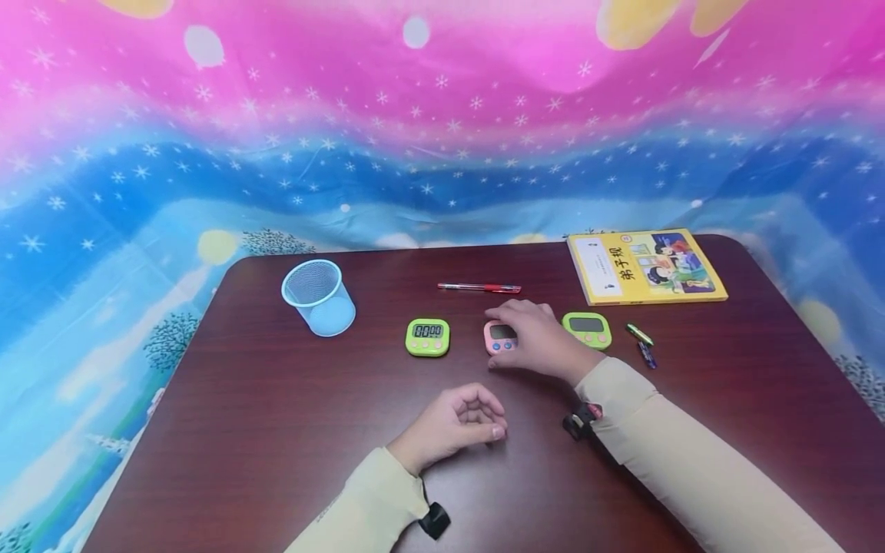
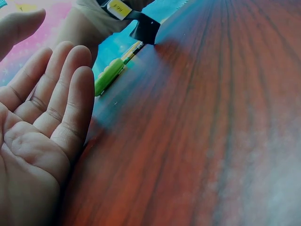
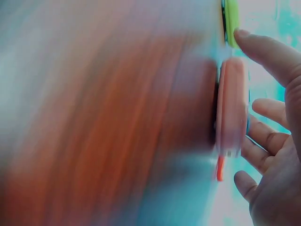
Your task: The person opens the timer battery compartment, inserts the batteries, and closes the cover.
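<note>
Though apart, pen (image 1: 479, 288) behind pink timer (image 1: 499, 340)

A pink-and-blue snowflake cloth (image 1: 442, 107) hangs behind a dark reddish-brown table (image 1: 276, 430).

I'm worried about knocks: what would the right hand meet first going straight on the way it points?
Likely the pink timer, which the right hand reaches around; whether they touch is unclear.

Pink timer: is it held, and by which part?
The right hand is over the pink timer; whether it grips any part cannot be told. The left hand holds nothing.
</note>
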The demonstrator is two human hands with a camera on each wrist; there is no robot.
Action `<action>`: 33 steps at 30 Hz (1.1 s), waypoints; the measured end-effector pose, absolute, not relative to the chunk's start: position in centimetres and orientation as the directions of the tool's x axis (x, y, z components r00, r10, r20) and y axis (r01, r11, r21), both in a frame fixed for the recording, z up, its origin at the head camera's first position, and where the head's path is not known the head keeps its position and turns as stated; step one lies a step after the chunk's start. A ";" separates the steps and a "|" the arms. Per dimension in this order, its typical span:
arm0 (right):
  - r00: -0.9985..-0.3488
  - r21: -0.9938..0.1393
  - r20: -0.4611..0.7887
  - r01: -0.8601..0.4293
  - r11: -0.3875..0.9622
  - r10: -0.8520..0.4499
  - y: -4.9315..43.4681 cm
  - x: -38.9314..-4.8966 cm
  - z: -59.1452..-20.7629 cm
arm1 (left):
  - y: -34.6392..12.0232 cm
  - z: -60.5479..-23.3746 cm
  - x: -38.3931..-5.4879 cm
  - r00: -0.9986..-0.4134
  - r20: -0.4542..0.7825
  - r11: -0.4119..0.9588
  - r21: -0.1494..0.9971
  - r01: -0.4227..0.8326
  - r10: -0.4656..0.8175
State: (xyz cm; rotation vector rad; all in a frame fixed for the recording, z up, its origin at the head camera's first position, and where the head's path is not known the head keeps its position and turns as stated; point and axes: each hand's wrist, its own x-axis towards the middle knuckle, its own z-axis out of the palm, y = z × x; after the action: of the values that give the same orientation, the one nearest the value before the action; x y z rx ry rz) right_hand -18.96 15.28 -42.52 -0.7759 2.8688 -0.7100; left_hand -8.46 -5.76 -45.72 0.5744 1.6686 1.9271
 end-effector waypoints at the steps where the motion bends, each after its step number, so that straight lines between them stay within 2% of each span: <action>1: -0.870 -0.453 0.032 -0.452 0.769 -0.492 15.7 -19.0 -42.5 | -5.7 -45.7 -8.5 -0.774 -0.022 -0.101 0.989 -0.111 0.632; 12: -0.885 -0.424 -0.005 -0.420 0.803 -0.466 18.3 -19.0 -42.8 | -5.7 -45.6 -8.4 -0.770 -0.030 -0.097 0.988 -0.119 0.638; 18: -0.889 -0.445 -0.008 -0.406 0.798 -0.457 18.6 -18.8 -42.9 | -5.7 -45.7 -8.5 -0.772 -0.021 -0.099 0.989 -0.108 0.635; 25: -0.915 -0.547 0.043 -0.357 0.757 -0.401 19.0 -18.0 -42.9 | -5.4 -45.7 -8.4 -0.796 -0.011 -0.085 0.993 -0.079 0.605; 29: -0.919 -0.627 0.087 -0.350 0.696 -0.384 18.8 -16.9 -42.6 | -5.1 -45.8 -8.4 -0.838 -0.013 -0.022 0.999 -0.030 0.545; 33: -0.930 -0.726 0.067 -0.294 0.622 -0.362 18.7 -15.4 -42.2 | -5.0 -45.4 -8.3 -0.900 0.015 0.060 0.997 0.046 0.436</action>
State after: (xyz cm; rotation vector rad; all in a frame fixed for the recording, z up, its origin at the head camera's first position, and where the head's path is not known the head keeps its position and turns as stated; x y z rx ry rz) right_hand -15.40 18.69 -42.19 -0.5578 2.7514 -1.2071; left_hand -8.32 -4.96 -45.43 0.4862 2.0516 1.9125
